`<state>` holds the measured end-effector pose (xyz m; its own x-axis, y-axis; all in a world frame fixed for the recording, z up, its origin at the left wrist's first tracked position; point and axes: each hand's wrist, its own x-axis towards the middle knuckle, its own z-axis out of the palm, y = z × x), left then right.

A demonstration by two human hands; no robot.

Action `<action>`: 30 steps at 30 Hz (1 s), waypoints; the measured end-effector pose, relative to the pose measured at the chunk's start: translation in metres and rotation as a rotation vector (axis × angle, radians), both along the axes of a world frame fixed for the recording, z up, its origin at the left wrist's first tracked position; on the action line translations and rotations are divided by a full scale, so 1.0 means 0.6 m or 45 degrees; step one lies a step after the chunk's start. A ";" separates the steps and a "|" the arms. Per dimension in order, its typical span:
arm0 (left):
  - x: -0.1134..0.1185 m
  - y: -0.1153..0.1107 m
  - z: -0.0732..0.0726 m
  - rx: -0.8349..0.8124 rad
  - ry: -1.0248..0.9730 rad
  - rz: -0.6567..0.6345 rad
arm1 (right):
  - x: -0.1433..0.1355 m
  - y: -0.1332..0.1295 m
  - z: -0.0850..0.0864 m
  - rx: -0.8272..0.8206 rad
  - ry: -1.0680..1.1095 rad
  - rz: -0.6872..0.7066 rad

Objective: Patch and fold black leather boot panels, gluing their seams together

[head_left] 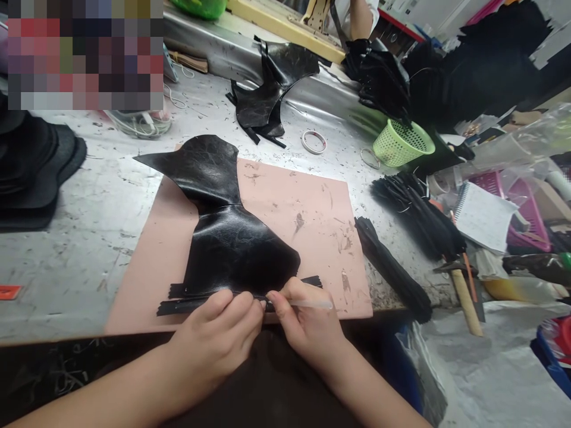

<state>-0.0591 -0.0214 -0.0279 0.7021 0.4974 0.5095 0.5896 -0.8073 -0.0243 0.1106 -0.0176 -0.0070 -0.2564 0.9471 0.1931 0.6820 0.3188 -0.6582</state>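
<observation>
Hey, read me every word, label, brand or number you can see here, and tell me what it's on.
No text can be read.
Notebook page: faint marks, too blurred to read.
Tape roll: any print is too small to read.
Black panel by the hands: no lettering visible.

Had the panel (236,244) on the mat (307,208), mid-frame, left hand (223,327) at its lower edge, tool (320,304) in right hand (312,315); had a stack (33,169) far left, tape roll (304,142) behind the mat, basket (399,144) upper right.
</observation>
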 end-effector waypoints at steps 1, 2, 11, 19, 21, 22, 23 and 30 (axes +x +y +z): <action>0.000 0.000 -0.001 0.005 0.004 0.000 | 0.000 0.000 0.000 0.004 0.004 0.004; 0.000 -0.001 -0.002 0.006 0.011 0.000 | 0.000 0.000 0.000 0.004 0.010 0.010; 0.001 -0.001 -0.002 0.007 0.026 0.002 | 0.001 -0.003 -0.003 -0.012 0.040 0.015; -0.002 -0.001 -0.002 -0.007 0.047 -0.006 | 0.000 -0.005 -0.003 -0.006 0.048 0.006; -0.002 -0.002 -0.001 -0.020 0.061 -0.006 | 0.000 -0.005 -0.003 0.002 0.050 0.000; -0.003 -0.002 0.000 -0.021 0.067 -0.010 | 0.000 -0.005 -0.003 0.011 0.059 -0.007; -0.003 -0.002 0.000 -0.020 0.071 -0.012 | 0.000 -0.005 -0.004 0.020 0.073 -0.010; -0.001 -0.001 0.000 -0.022 0.065 -0.010 | 0.001 -0.003 -0.006 0.026 0.117 0.015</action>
